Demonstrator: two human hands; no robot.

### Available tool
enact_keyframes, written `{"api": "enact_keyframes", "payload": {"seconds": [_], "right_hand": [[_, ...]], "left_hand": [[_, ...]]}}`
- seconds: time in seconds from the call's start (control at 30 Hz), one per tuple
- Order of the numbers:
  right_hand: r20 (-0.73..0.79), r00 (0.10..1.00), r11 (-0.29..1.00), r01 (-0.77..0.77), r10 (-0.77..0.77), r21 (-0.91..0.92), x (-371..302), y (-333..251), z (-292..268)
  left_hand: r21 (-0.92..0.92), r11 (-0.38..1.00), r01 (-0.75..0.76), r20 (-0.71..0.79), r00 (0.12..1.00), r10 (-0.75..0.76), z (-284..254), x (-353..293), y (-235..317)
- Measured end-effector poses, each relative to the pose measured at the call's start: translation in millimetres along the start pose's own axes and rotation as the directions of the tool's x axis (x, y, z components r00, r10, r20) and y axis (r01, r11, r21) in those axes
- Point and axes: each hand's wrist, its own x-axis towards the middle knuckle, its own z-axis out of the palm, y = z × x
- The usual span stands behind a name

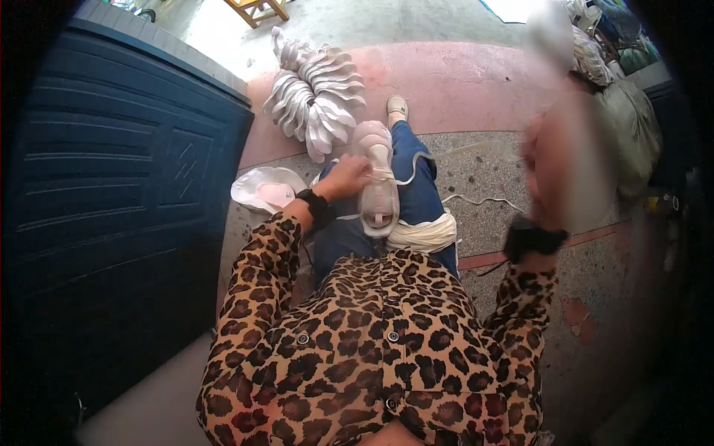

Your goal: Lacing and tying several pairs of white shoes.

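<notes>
A pale pinkish-white shoe (381, 201) lies lengthwise between my thighs, toe end away from me. My left hand (351, 177) presses its curled fingers on the shoe's middle, at its left edge, where a whitish cord (405, 181) crosses it. From there the cord loops over my right leg and runs, blurred, toward my right hand (554, 163). That hand is raised far out to the right and smeared by motion, so its fingers and any grip are hidden. A hank of cream cord (424, 234) rests on my right thigh, with a loose strand trailing right.
A thick ring of white shoe-shaped pieces (316, 97) lies on the floor ahead. Beside my left knee sits a white piece with pink lining (269, 191). A dark blue panelled door (126, 163) borders the left. Stuffed bags (632, 126) stand at right, a wooden stool (256, 9) far ahead.
</notes>
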Motion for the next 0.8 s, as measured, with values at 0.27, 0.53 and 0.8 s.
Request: {"api": "enact_keyframes", "payload": {"seconds": [0.27,0.53,0.8], "right_hand": [[0.401,0.75,0.617,-0.011,0.526,-0.787,-58,240,57],[0.347,0.918,0.209,0.308,0.189,-0.928,-67,267,88],[0.39,0.897,0.073,0.383,0.208,-0.921,-58,282,94]], "left_hand": [[0.407,0.906,-0.112,-0.009,0.992,0.126,-12,-3,17],[-0.047,0.996,0.074,-0.108,0.991,-0.078,-14,-24,0],[-0.438,0.861,0.258,-0.061,0.947,-0.315,-25,-15,2]]}}
